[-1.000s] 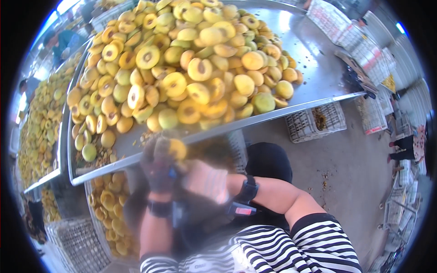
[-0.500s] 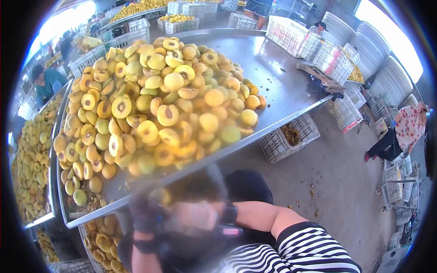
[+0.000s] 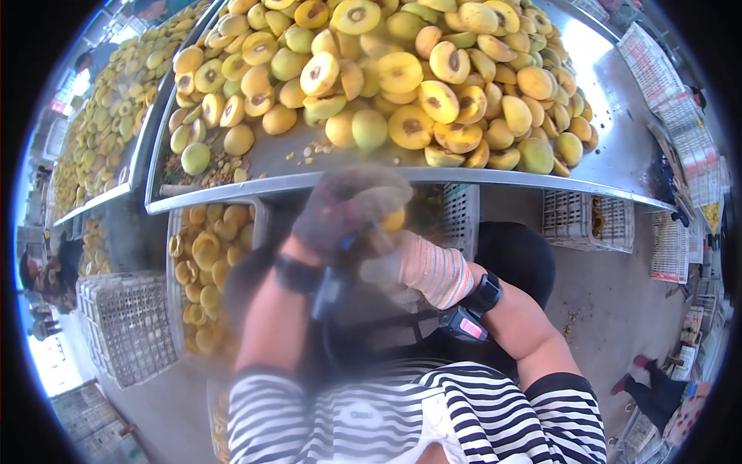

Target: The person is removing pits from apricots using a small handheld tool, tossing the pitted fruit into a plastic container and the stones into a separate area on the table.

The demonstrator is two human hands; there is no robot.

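My left hand (image 3: 352, 203), in a dark glove, is closed around a yellow peach (image 3: 393, 220), mostly hidden by the fingers. My right hand (image 3: 413, 267) wears a pale glove with a striped cuff. Its fingers are closed just below the peach, around a thin, blurred, stick-like thing (image 3: 380, 238) whose kind I cannot make out. Both hands are close together at the near edge of a metal table (image 3: 433, 179). On that table lies a big heap of halved and whole peaches (image 3: 456, 100); brown stones or their hollows show in several halves.
Below the table edge stands a crate of peach halves (image 3: 202, 271) at the left. A white crate (image 3: 587, 220) is under the table at the right, and a grey crate (image 3: 127, 329) stands further left. A second peach-covered table (image 3: 104, 131) adjoins on the left. Another person's legs (image 3: 653, 394) show at lower right.
The view has swung, so the table edge now runs nearly level and more of my shirt shows. My hands appear higher in the picture and less smeared, still close together.
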